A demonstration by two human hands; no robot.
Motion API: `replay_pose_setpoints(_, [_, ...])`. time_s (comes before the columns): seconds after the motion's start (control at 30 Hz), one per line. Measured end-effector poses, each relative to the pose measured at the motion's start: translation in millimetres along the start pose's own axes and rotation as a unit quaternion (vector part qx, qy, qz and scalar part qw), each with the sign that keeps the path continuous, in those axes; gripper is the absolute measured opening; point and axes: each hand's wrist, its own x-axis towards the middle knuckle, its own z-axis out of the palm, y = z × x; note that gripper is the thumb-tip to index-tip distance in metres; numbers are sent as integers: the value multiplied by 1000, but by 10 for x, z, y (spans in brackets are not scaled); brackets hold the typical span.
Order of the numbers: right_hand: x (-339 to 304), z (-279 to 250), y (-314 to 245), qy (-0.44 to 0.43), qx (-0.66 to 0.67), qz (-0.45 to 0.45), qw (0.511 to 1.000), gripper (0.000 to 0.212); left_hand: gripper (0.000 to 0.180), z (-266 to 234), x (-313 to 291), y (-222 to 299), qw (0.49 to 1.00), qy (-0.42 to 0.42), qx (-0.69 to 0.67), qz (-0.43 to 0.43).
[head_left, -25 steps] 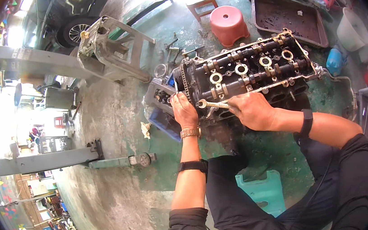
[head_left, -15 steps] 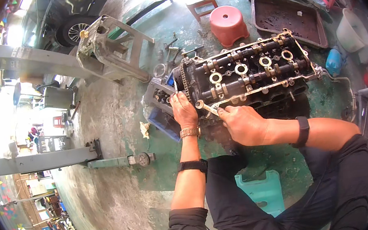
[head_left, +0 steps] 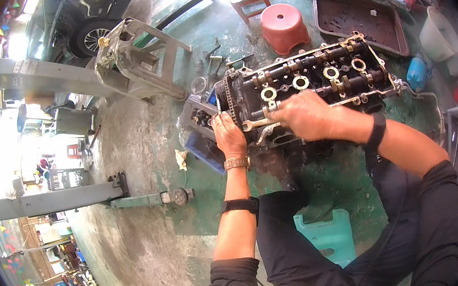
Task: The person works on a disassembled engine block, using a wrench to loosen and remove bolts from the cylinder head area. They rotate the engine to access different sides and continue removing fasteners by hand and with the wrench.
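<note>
Right fingers [head_left: 282, 115] around wrench [head_left: 259, 123], pointing left, long axis nearly crosswise

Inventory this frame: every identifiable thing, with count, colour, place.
engine: 1, black, centre
wrench: 1, silver, engine's near left
round stool: 1, pink, beyond engine
low stool: 1, teal, bottom centre
wooden stool: 1, brown, top
tray: 1, brown, upper right
tub: 1, white, right
container: 1, blue, right
crate: 1, blue, engine's left
stand: 1, grey, upper left
car: 1, black, upper left
left hand: 1, bare, engine's left end
right hand: 1, bare, holding wrench
</note>
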Motion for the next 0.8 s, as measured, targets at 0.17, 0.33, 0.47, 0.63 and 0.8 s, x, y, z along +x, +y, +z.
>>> replay_pose_setpoints(0.17, [306, -35, 362, 44, -9, -64, 997, 23, 38, -39, 11, 28, 1000, -11, 14, 15])
replay_pose_setpoints(0.33, [720, -1, 484, 74, -40, -89, 992, 20, 33, -56, 17, 43, 1000, -14, 1, -5])
replay_pose_setpoints(0.47, [860, -46, 454, 94, -80, -103, 987, 16, 27, -64, 11, 40, 987, 18, 119, 111])
replay_pose_setpoints(0.63, [646, -299, 509, 140, -56, -34, 988, 12, 29, -36, 3, 19, 996, 12, 62, 66])
replay_pose_setpoints(0.8, [163, -348, 408, 80, 92, 50, 991, 21, 36, 28, 11, -43, 1000, 11, 11, 17])
